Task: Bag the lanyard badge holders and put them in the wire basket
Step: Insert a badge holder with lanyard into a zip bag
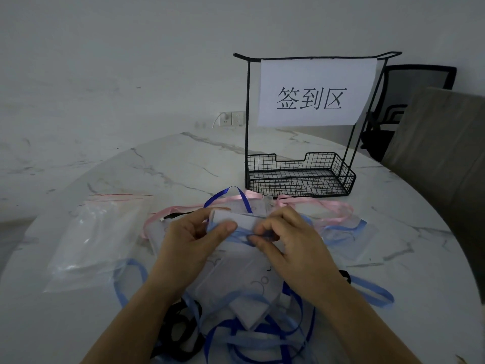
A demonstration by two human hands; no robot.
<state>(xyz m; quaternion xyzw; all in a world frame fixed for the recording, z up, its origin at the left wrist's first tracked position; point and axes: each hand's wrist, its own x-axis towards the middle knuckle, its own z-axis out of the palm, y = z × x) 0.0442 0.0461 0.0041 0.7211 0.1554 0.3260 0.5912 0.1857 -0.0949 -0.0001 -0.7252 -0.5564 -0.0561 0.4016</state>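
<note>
So the round marble table [199,164] takes up most of the view, and the wire basket [299,177] sits toward its far edge, a bit right of centre, with nothing in its tray that I can make out. A paper sign [316,91] hangs from the basket's tall frame. Over by the left edge lies a clear zip bag [97,240], flat on the table (red strip along its far end). The middle and near edge are a tangle of lanyard badge holders [244,282]: light blue, dark blue, black and pink ribbons all looped over each other, with clear sleeves mixed in.

Both hands are up over that pile. The left hand [189,245] is closed on one badge holder [236,219], thumb pressed on its front at the left end. The right hand [291,243] pinches a light blue ribbon [242,236] between thumb and forefinger, right under that holder. A dark blue ribbon [231,195] loops up behind it toward the basket.
</note>
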